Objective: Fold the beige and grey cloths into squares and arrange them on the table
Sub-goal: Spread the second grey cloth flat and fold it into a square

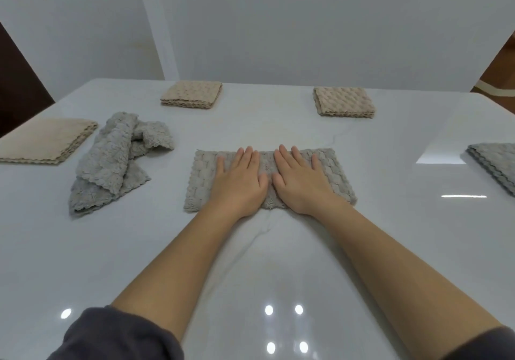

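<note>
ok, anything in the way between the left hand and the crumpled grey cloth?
Nothing visible. The left hand lies flat on the half-folded grey cloth, beside the right hand; only bare table separates it from the crumpled grey cloth.

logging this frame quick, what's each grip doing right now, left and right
left grip: open, fingers straight, pressing flat on the half-folded grey cloth.
right grip: open, pressing flat on the same cloth.
</note>
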A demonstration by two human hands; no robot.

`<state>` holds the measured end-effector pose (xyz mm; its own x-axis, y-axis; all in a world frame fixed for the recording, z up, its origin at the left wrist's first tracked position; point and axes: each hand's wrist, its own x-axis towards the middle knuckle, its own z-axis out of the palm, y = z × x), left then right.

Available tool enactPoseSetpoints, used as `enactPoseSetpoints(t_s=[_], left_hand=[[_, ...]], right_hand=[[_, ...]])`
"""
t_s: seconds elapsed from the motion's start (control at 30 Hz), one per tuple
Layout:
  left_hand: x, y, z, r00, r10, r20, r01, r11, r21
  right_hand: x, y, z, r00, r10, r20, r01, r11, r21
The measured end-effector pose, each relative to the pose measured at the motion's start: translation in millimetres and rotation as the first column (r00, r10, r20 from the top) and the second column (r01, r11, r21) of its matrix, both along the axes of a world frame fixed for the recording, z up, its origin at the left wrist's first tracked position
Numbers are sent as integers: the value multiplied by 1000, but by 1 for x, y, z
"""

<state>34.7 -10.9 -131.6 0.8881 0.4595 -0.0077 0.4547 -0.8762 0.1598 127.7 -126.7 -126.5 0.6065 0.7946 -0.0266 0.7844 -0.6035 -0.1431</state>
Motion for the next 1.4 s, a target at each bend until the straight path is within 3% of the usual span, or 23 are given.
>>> enactPoseSetpoints(t_s=[0.17, 0.53, 0.6, 0.67, 0.73, 0.77, 0.93, 1.1, 1.27, 1.4], left_hand=[[-15, 24, -1, 998, 58, 2, -58, 998, 13], [-64, 67, 0, 979, 194, -56, -196, 980, -24], [-71, 65, 2, 974, 228, 11, -227, 973, -31], [-79, 59, 6, 933, 288, 214, -283, 958, -55], [-87, 54, 15, 833, 393, 391, -342, 919, -194], [-90, 55, 20, 797, 447, 407, -352, 890, -289], [-93, 63, 44, 735, 655, 172, -365, 597, -714], [-92, 62, 56, 771, 632, -78, -378, 357, -854], [-80, 66, 61, 831, 492, -258, -441, 300, -846], [-73, 67, 54, 827, 548, -126, -375, 370, -850]], right_hand=[[9, -9, -2, 999, -45, -8, 45, 998, 36], [30, -62, 3, 973, -227, -32, 225, 973, -52], [30, -65, 4, 973, -231, -21, 229, 971, -65], [27, -63, 7, 973, -232, 0, 232, 971, -56], [20, -59, 11, 975, -219, 33, 220, 975, -17], [15, -55, 13, 978, -203, 47, 203, 979, 7], [-7, -26, 20, 995, -86, 51, 82, 994, 67], [-18, 2, 6, 1000, 0, 16, 0, 1000, 5], [-17, 4, 3, 1000, -3, 3, 3, 1000, -29], [-19, 6, 14, 999, -14, -31, 12, 999, -49]])
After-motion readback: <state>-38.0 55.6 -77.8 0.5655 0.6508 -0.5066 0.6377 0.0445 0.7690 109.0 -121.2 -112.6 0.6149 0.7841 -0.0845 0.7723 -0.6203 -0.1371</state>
